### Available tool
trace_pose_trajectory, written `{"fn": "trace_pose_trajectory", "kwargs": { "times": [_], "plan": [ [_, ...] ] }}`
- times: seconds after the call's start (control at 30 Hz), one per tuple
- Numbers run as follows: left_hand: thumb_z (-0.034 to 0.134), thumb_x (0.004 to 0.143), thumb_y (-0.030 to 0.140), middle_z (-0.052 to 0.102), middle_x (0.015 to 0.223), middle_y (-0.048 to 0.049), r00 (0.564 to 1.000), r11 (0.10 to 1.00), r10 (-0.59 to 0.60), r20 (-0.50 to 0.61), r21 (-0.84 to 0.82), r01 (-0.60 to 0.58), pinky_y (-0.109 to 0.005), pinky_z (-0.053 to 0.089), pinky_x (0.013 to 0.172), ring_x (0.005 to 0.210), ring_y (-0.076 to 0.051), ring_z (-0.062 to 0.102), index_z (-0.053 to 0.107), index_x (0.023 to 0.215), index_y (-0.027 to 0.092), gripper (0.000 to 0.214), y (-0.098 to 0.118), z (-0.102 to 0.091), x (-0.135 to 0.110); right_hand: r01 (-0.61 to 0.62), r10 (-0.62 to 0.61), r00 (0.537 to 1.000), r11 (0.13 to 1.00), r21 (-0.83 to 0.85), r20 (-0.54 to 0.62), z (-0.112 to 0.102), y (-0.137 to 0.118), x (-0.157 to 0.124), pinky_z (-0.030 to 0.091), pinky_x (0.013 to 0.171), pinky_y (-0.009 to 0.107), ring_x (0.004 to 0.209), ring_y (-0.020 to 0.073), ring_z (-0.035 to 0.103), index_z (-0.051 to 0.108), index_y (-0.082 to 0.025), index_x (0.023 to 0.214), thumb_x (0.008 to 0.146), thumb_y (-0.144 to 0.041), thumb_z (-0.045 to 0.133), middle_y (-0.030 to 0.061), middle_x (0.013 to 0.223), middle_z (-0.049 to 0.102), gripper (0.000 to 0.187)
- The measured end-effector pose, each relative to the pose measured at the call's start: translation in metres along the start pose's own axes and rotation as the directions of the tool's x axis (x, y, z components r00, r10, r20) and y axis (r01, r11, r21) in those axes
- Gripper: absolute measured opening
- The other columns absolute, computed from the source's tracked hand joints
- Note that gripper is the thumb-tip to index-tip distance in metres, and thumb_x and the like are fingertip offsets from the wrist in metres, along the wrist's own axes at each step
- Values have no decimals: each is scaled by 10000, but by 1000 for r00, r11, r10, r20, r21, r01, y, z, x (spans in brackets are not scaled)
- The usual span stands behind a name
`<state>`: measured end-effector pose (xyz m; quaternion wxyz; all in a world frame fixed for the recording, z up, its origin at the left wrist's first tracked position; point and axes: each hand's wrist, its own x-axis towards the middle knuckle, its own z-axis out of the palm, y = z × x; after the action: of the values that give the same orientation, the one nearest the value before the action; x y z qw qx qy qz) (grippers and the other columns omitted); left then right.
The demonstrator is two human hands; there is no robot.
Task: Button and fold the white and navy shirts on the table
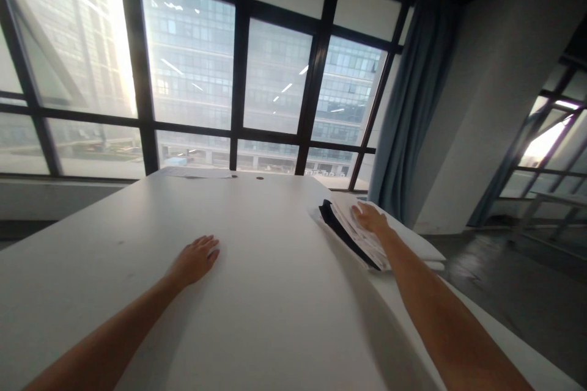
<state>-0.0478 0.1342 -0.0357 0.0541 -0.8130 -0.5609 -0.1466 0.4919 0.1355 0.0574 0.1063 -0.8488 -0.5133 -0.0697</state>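
Observation:
My left hand (195, 259) lies palm down on the white table (270, 293), fingers stretched out and holding nothing. To the right, my right hand (370, 218) rests on a stack of flat, folded white pieces (403, 235), its fingers laid over the top layer. A dark piece (346, 233) shows between the white layers on the stack's left side. Whether the pieces are cloth or paper I cannot tell. The undersides of my right fingers are hidden.
Thin white sheets (197, 173) lie at the table's far edge, near a small dark round spot (260, 178). Beyond are large black-framed windows (279, 73). A blue curtain (408, 116) hangs beside a slanting pale pillar (486, 73). Another table (559, 198) stands far right.

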Motion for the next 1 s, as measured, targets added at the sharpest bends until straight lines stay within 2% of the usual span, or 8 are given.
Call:
{"fn": "trace_pose_trajectory", "kwargs": {
  "times": [0.1,0.2,0.27,0.4,0.47,0.57,0.77,1.0],
  "plan": [
    [327,921,373,524,1404,-92,1000,1000,4,1,12,-4,-377,339,1113,1322,-238,444,576,1304,164,502,0,1,0,120,-115,987,992,-39,113,9,-24,-22,199,1099,536,1389,283,297,341,-203,1476,961,-520,317,162,1531,304,605],
    [330,927,379,498,1428,-86,1000,1000,-12,21,7,12,-379,332,1117,1331,-235,433,568,1313,178,497,-1,1,2,141,-138,989,989,-52,61,21,-61,-57,182,1109,533,1419,305,221,272,-96,1493,971,-481,301,199,1549,239,649],
    [326,930,380,494,1431,-89,999,1000,-14,34,5,14,-376,324,1122,1337,-231,425,563,1318,174,499,-2,1,2,235,-235,969,972,10,72,27,-96,-86,128,1132,519,1447,296,143,270,-88,1495,981,-474,251,182,1572,175,643],
    [309,944,327,473,1443,-118,996,1000,-11,87,23,9,-355,270,1146,1355,-220,402,548,1324,129,491,6,-6,1,461,-488,850,871,167,197,31,-177,-148,113,1165,432,1458,220,136,233,-136,1515,965,-537,242,110,1588,153,682],
    [273,952,282,462,1444,-154,993,999,-26,119,36,22,-342,261,1145,1360,-219,395,524,1335,74,503,17,-13,-1,558,-603,766,795,238,220,31,-212,-176,116,1165,432,1460,221,131,224,-116,1515,964,-541,224,120,1587,148,696],
    [233,965,282,415,1472,-177,992,999,-43,121,35,39,-354,261,1138,1389,-225,345,445,1386,32,534,41,-24,-4,607,-664,724,742,285,186,30,-244,-204,107,1164,436,1462,233,122,239,-90,1507,966,-509,234,140,1581,160,685],
    [247,967,380,267,1543,-185,991,999,-41,125,17,39,-426,199,1151,1440,-270,215,319,1458,24,611,75,-24,-15,561,-608,777,786,258,163,43,-254,-213,106,1160,433,1459,220,129,259,-91,1497,966,-436,247,136,1580,171,634],
    [227,965,424,231,1559,-161,985,1000,-20,171,9,18,-461,179,1145,1449,-276,183,302,1479,90,617,67,1,-21,516,-564,802,820,248,195,63,-247,-214,110,1154,436,1452,228,155,269,-78,1492,962,-455,233,150,1571,201,651]
  ]
}}
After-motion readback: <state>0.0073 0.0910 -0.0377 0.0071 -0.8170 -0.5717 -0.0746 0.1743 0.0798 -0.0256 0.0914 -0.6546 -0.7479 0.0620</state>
